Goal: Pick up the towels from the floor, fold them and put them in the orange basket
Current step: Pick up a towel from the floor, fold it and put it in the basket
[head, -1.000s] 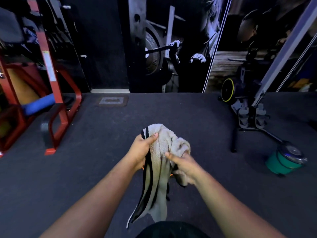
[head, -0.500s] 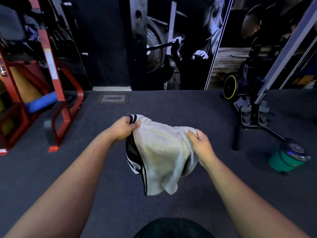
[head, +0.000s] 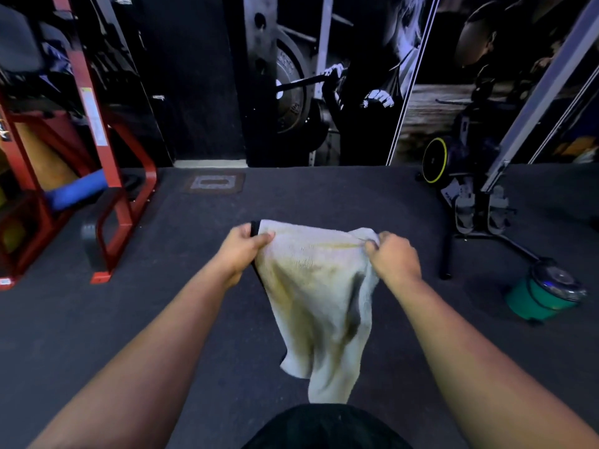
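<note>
The towel [head: 316, 286] is made of soft, nubbly terry cloth, matt and pale, with a smoother dark band along one edge. The floor [head: 162, 303] is covered in a dark, matt, finely grained mat. The rack [head: 110, 176] is built of red painted metal with a slight sheen. The bucket [head: 538, 299] is of green plastic, topped by a shiny metal lid. The wall is faced with a smooth, glossy printed picture [head: 324, 85].

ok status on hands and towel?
Left hand and right hand each pinch a top corner. Towel hangs spread, off the floor. Orange basket not in view.
</note>
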A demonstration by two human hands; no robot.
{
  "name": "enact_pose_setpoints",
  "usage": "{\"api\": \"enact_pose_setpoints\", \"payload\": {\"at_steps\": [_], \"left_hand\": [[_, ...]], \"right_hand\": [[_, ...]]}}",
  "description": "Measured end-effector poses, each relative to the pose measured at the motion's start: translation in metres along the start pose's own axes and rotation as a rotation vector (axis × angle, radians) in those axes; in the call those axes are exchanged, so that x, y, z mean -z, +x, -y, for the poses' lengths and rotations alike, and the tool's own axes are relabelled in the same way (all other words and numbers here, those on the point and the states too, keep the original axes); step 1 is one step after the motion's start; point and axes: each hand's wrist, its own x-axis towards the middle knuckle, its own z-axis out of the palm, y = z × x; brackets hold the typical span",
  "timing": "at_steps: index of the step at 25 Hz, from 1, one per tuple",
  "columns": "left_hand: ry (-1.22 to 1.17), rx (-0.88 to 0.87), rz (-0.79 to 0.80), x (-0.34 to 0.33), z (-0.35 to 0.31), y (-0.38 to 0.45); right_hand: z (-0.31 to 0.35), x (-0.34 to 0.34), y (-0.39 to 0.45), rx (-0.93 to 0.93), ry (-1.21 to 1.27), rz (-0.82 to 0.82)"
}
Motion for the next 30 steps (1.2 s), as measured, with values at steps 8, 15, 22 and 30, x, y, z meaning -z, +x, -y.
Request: {"api": "enact_pose_setpoints", "payload": {"at_steps": [8,15,22,30], "left_hand": [[-0.068,0.230,-0.263,0.000,-0.011,0.019],[0.186,0.056,0.075,0.013,0.005,0.019],[-0.496,0.035,-0.032,0.002,-0.050,0.017],[-0.070,0.157,-0.117,0.023,-0.002,0.034]], "right_hand": [[0.008,0.013,-0.001,-0.158,1.434,0.500],[0.003,0.010,0.011,0.094,1.029,0.224],[-0.004,0.013,-0.007,0.001,1.118,0.591],[-0.007,0.033,0.022,-0.089,1.498,0.434]]}}
